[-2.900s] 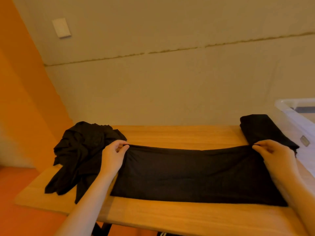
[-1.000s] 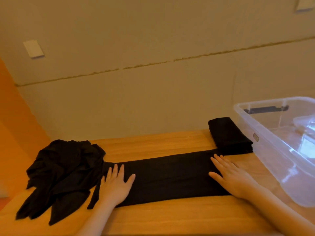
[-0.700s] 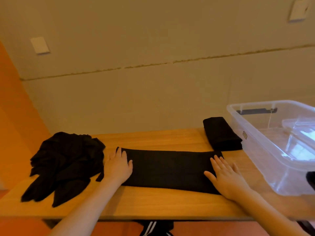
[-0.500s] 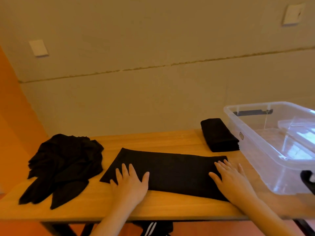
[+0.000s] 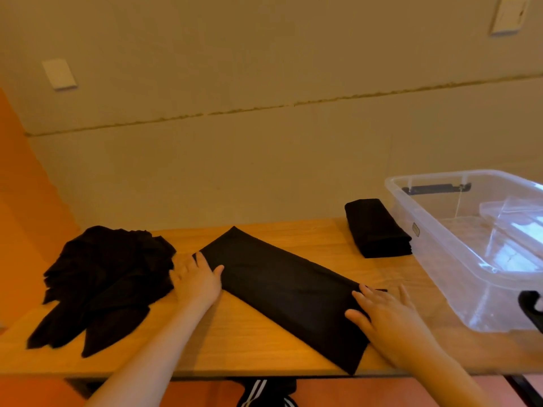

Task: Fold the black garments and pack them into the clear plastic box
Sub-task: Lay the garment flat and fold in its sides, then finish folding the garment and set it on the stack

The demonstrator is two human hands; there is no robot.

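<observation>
Since half a second earlier, the folded strip of black cloth [image 5: 286, 292] had swung from lying along the table to lying slantwise, its far end pointing toward the wall and its near end reaching the front edge of the wooden table [image 5: 264, 351]. From the head view, the left hand [image 5: 197, 282] lay flat on the strip's far-left end, fingers straight and gripping nothing; the right hand [image 5: 388, 315] pressed flat on its near-right end, fingers likewise spread and released. A loose heap of unfolded black garments [image 5: 102, 283] sat just beside the left hand, a finished folded bundle [image 5: 376, 227] rested against the side of the clear plastic box [image 5: 470, 259], and the box held no garment that could be seen. Such cloth looked soft, light and limp, likely to slide on the smooth wood and sag if lifted by one end; taking one short end at both corners and carrying it over to the other would probably keep the layers together.
</observation>
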